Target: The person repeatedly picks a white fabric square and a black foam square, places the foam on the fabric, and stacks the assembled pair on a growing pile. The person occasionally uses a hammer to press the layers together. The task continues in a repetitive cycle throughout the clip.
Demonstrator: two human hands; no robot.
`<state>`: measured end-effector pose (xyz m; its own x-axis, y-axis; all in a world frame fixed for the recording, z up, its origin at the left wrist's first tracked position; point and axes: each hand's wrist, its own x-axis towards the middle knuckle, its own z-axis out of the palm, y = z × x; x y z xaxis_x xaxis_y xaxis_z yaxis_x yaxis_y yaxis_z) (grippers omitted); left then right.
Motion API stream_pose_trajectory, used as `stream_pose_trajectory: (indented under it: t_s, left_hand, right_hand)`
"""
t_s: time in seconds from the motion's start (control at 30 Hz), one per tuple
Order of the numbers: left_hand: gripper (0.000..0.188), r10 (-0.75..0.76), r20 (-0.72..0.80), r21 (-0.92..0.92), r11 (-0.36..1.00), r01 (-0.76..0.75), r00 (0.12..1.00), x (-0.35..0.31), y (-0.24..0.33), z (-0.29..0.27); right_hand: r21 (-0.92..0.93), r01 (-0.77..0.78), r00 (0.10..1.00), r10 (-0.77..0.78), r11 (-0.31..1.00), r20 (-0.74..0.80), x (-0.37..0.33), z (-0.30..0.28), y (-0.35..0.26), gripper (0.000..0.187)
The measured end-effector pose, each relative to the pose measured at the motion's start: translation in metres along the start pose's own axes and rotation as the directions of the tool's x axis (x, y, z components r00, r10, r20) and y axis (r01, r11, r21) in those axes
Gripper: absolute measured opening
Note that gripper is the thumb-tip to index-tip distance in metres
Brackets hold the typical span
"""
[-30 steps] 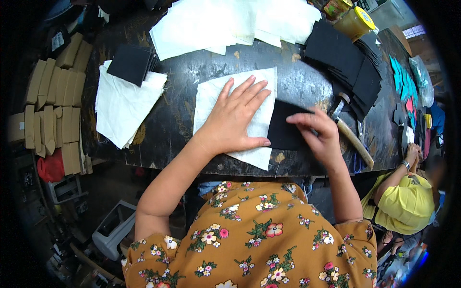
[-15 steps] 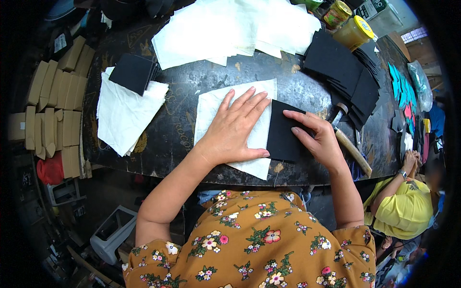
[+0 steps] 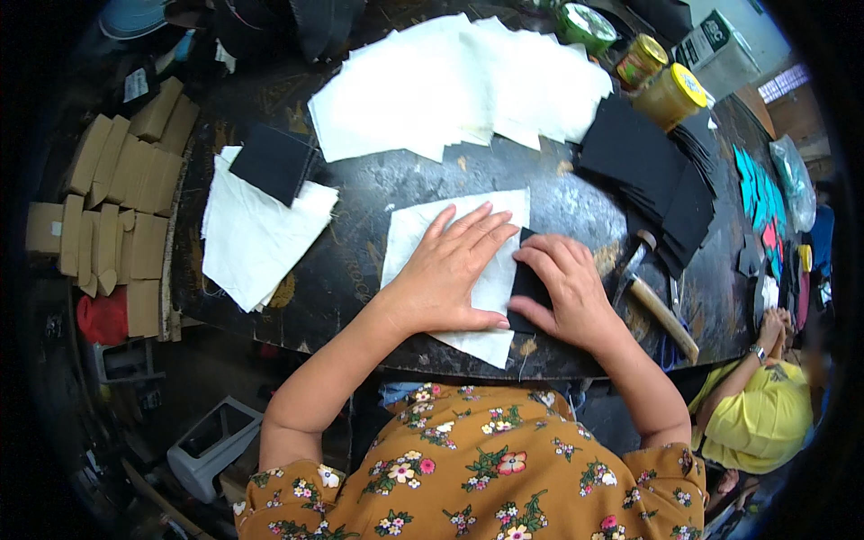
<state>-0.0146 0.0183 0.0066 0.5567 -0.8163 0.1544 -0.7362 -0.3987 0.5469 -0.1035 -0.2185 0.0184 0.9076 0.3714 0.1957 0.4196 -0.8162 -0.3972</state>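
One white cloth (image 3: pixel 493 281), lengthwise toward wearer (image 3: pixel 490 477)

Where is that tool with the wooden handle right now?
In the head view, the wooden-handled tool lies on the dark table, right of the person's right hand, close to the lower edge of the fanned black pieces.

A white cloth piece (image 3: pixel 494 283) lies flat on the bench (image 3: pixel 360 193); a black panel (image 3: pixel 531 286), partly hidden, lies at its right edge.
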Motion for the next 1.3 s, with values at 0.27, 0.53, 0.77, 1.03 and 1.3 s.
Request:
stream_pose_trajectory:
  t_s: [0.27, 0.53, 0.77, 1.03, 1.3]
  left_hand:
    - [0.066, -0.332, -0.591, 0.175, 0.836, 0.519, 0.735, 0.079, -0.126, -0.105]
    - [0.060, -0.742, -0.383, 0.118, 0.551, 0.826, 0.550, 0.108, -0.205, -0.144]
    - [0.023, -0.506, -0.574, 0.128, 0.721, 0.681, 0.644, 0.088, -0.181, -0.152]
    - [0.023, -0.225, -0.573, -0.026, 0.966, 0.257, 0.788, 0.077, -0.098, -0.173]
    - [0.047, 0.180, -0.282, -0.182, 0.954, -0.237, 0.942, 0.028, 0.001, -0.189]
  right_hand:
    - [-0.033, -0.035, 0.994, 0.038, 0.999, 0.105, -0.005, -0.006, -0.003, 0.087]
    - [-0.018, -0.007, 0.998, 0.008, 1.000, 0.060, -0.004, -0.001, 0.000, 0.085]
    - [0.207, -0.087, 0.992, 0.067, 0.974, 0.105, 0.018, -0.024, 0.015, 0.066]
    - [0.485, -0.060, 0.985, 0.132, 0.872, -0.115, 0.191, -0.001, 0.060, 0.054]
    - [0.949, 0.067, 0.998, -0.008, 0.307, -0.068, 0.142, -0.019, 0.024, 0.095]
